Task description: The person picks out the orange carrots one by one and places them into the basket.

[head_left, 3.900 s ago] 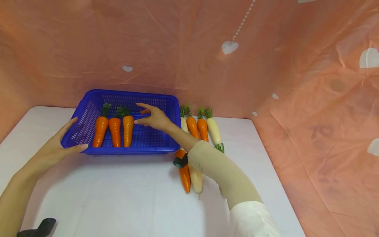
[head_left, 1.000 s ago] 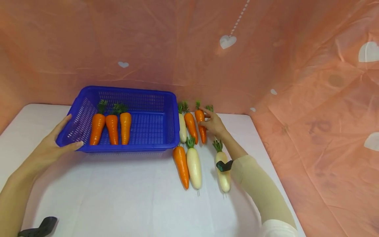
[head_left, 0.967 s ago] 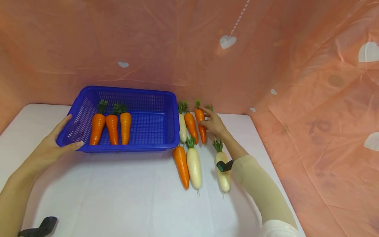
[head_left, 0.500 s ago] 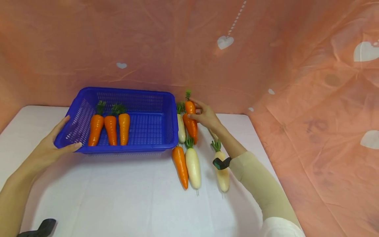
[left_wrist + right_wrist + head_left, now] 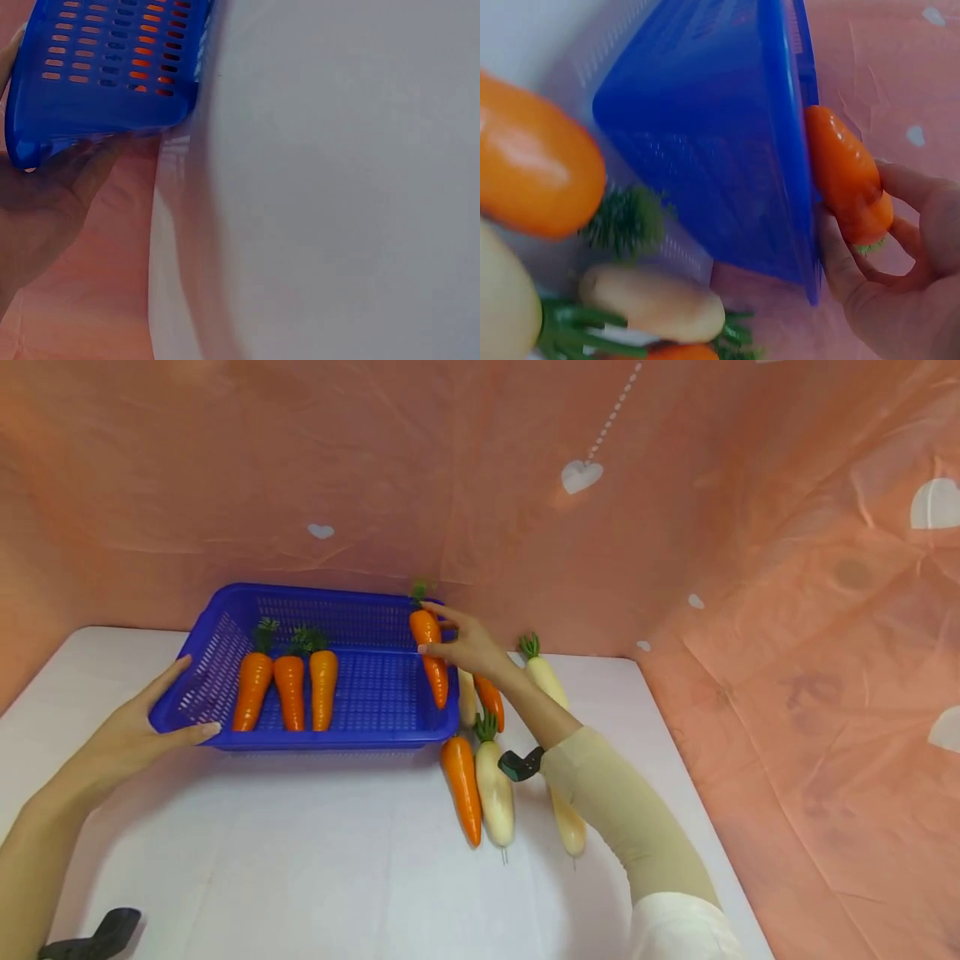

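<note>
Peach cloth behind, I see the right hand pinch a glossy carrot, leaves blurred; left hand grips basket.

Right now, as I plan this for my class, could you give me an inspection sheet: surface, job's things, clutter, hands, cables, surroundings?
Surface: white table, with a basket and loose vegetables on it.
Job's things: blue basket with three carrots lying inside; two loose carrots and four white radishes on the table to its right.
Clutter: nothing seen.
Left hand: holds the basket's left end.
Right hand: pinches another carrot at the basket's right end.
Cables: nothing seen.
Surroundings: orange sheet with white hearts, behind and to the right.
</note>
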A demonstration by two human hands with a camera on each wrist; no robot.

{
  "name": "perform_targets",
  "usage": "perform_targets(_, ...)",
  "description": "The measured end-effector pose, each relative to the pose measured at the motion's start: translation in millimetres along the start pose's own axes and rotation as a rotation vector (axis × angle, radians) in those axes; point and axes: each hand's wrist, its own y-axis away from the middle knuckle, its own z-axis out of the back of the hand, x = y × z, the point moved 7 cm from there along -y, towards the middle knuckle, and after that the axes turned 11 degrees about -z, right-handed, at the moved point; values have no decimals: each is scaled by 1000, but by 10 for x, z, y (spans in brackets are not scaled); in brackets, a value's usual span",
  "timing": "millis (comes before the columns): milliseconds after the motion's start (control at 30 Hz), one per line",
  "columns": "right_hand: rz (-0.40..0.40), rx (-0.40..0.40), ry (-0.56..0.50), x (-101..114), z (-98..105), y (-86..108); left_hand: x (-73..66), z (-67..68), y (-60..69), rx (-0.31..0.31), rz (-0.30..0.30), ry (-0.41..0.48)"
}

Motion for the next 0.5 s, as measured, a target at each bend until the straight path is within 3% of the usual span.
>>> perform_targets(233,-36,38,114,70,-263,-79,-31,-26,-21,18,-12,0)
perform_targets(500,-40,26,105,125,-618,-225,-30,-46,5,-15,-30,20)
